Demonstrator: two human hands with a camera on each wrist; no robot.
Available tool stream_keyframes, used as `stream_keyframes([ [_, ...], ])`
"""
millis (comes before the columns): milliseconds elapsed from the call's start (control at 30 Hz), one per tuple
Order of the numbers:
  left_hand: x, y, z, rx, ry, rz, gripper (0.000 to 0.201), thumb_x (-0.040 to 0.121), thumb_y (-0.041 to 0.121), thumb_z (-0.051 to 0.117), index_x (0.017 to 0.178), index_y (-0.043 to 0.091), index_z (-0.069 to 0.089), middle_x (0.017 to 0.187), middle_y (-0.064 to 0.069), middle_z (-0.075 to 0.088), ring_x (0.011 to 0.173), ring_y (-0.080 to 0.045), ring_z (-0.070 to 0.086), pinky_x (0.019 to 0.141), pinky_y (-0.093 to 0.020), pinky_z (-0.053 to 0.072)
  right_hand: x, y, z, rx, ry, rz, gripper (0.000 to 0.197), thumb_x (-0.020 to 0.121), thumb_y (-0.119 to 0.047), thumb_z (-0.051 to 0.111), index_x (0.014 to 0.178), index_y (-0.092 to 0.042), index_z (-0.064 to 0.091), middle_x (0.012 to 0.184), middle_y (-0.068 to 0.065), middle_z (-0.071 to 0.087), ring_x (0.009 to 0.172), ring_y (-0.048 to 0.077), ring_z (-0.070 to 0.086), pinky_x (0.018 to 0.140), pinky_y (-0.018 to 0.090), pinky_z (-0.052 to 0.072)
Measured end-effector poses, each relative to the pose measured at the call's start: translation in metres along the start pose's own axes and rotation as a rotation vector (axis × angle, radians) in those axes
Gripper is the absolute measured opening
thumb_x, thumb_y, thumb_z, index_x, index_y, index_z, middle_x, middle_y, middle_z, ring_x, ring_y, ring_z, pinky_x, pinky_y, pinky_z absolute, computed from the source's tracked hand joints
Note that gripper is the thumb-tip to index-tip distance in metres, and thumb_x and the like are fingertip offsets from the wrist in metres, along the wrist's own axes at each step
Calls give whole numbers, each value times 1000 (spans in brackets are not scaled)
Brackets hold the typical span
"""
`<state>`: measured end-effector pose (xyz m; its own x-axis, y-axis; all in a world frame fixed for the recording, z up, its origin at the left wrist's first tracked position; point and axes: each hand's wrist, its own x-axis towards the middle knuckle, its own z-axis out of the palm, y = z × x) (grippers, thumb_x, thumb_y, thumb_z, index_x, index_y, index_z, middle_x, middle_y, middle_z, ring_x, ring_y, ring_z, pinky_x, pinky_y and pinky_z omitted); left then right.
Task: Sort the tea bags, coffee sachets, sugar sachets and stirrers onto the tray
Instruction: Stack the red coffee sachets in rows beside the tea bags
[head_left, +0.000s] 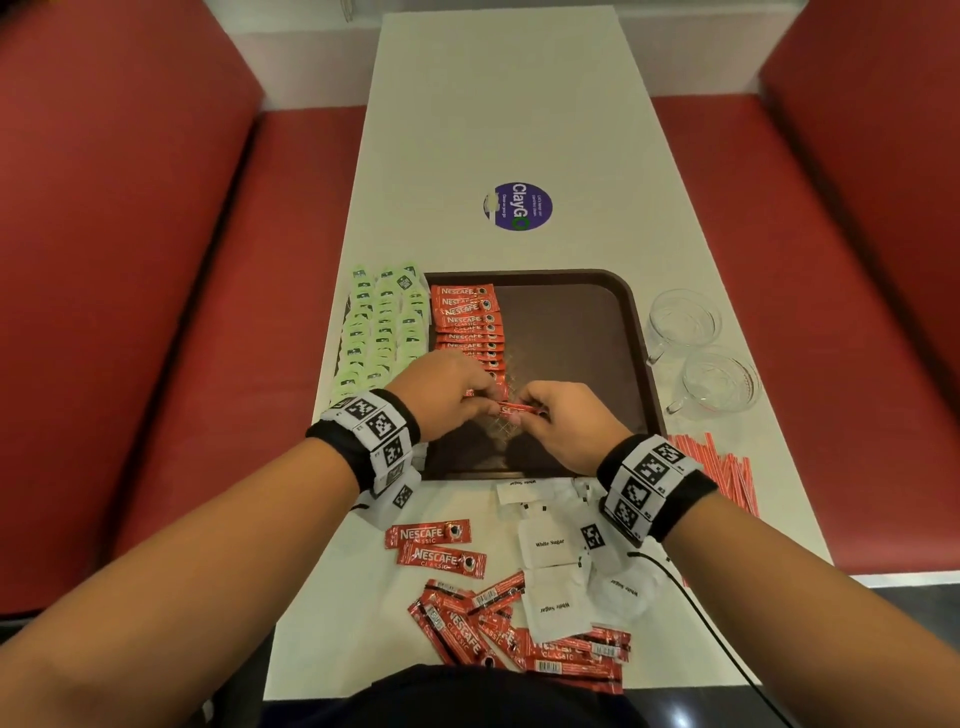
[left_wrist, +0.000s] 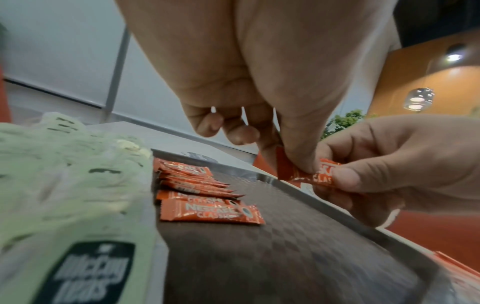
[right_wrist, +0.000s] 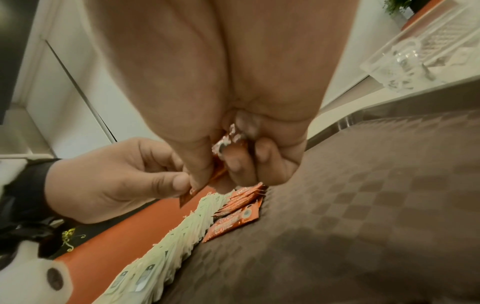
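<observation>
Both hands meet over the brown tray (head_left: 613, 322) and pinch one red Nescafe coffee sachet (head_left: 511, 410) between them. My left hand (head_left: 447, 392) holds its left end, my right hand (head_left: 563, 421) its right end; the wrist views show the same sachet (left_wrist: 314, 176) (right_wrist: 197, 187). A column of coffee sachets (head_left: 467, 322) lies along the tray's left side, with green tea bags (head_left: 382, 327) stacked beside it. Loose coffee sachets (head_left: 467, 613), white sugar sachets (head_left: 556, 571) and red stirrers (head_left: 722, 467) lie on the white table.
Two clear glass cups (head_left: 685, 317) (head_left: 722, 382) stand right of the tray. A round purple sticker (head_left: 517, 206) sits farther up the table. Red bench seats (head_left: 156, 312) flank both sides. A black cable (head_left: 701, 618) trails from my right wrist.
</observation>
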<state>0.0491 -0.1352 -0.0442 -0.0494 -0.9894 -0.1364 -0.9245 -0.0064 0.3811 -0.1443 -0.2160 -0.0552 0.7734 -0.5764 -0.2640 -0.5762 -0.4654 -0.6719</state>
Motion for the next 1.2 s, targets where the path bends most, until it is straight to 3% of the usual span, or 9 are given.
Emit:
stream_keyframes([
  [167, -11, -15, 1, 44, -67, -281, 10, 90, 39, 67, 90, 32, 73, 88, 11, 66, 86, -13, 60, 83, -34, 51, -8, 5, -5, -89, -4, 55, 22, 97, -28, 63, 118, -23, 61, 92, -10, 65, 86, 9, 60, 81, 28, 49],
  [267, -11, -12, 9, 142, -181, -338, 13, 87, 43, 69, 95, 34, 74, 91, 12, 66, 90, -12, 60, 88, -36, 50, -18, 8, -10, -130, -65, 48, 15, 97, -21, 58, 110, -24, 62, 86, -9, 64, 80, 6, 60, 76, 25, 48],
  [400, -6, -10, 15, 182, -181, -391, 21, 84, 44, 73, 102, 35, 69, 93, 13, 68, 97, -14, 61, 94, -38, 49, -39, 8, -11, -180, -137, -4, 18, 94, -16, 54, 102, -24, 68, 90, -9, 67, 84, 8, 63, 80, 30, 54],
  [533, -2, -7, 18, 135, -150, -314, 21, 85, 38, 74, 104, 32, 70, 99, 11, 70, 98, -13, 62, 91, -36, 52, -63, 11, -10, -228, -163, -84, 8, 92, -28, 65, 97, -26, 69, 88, -14, 65, 78, 0, 57, 74, 24, 48],
  [700, 9, -1, 19, 165, -222, -284, 11, 86, 33, 73, 96, 32, 72, 97, 8, 69, 96, -16, 61, 85, -33, 53, -92, 13, -10, -284, -192, -84, 12, 90, -39, 70, 98, -30, 68, 92, -17, 63, 74, -4, 52, 67, 12, 37],
  [833, 17, -6, 15, 203, -191, -315, 12, 89, 24, 70, 98, 29, 75, 102, 4, 71, 98, -19, 63, 86, -32, 53, -116, 13, -1, -299, -201, -54, 13, 90, -38, 70, 97, -28, 70, 93, -14, 66, 79, 3, 56, 68, 15, 38],
  [967, 15, 4, 12, 261, -165, -282, 13, 89, 31, 68, 100, 28, 74, 103, 4, 71, 99, -20, 62, 84, -33, 52, -136, 12, 9, -354, -220, -19, 19, 90, -42, 69, 101, -27, 71, 93, -10, 67, 83, 7, 57, 72, 22, 42],
  [1100, -8, 43, 11, 211, -27, -102, 15, 90, 38, 65, 99, 30, 73, 98, 9, 69, 96, -16, 62, 85, -33, 51, -155, 18, 20, -417, -219, 30, 27, 87, -48, 71, 107, -29, 70, 89, -14, 60, 82, 8, 53, 72, 24, 40],
  [1200, -37, 78, 18, 227, -82, 123, 19, 93, 43, 57, 97, 32, 71, 93, 10, 66, 92, -15, 58, 84, -37, 50, -166, 23, 29, -477, -233, 63, 29, 85, -51, 72, 104, -30, 67, 90, -13, 57, 84, 11, 54, 73, 28, 46],
])
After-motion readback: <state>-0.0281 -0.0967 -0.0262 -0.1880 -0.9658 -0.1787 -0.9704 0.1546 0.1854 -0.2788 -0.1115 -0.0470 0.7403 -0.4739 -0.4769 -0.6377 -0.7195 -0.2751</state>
